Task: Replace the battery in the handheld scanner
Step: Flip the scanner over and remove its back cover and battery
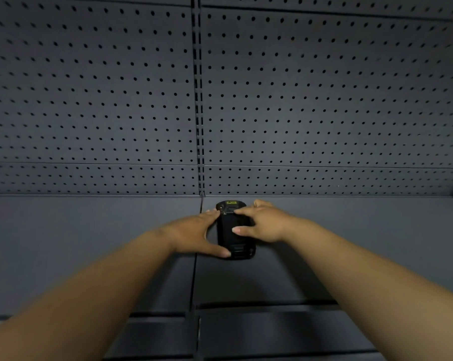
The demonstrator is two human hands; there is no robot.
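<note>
Head view: black handheld scanner (234, 230) lies back-up on dark shelf (90, 243), near pegboard panel (324, 100). Left hand (196, 234) spread wide, cradling scanner's left edge. Right hand (259, 224) spread, fingertips pressing scanner's back.

This looks like a shop or a stockroom, with retail shelving of dark grey metal. The back wall is a perforated panel (90, 100) with regular rows of small holes, made for hooks. A slotted upright (198, 100) divides it into two bays. Below it lies a flat metal shelf (63, 243), and the front edges of lower shelves (272, 324) show beneath.
</note>
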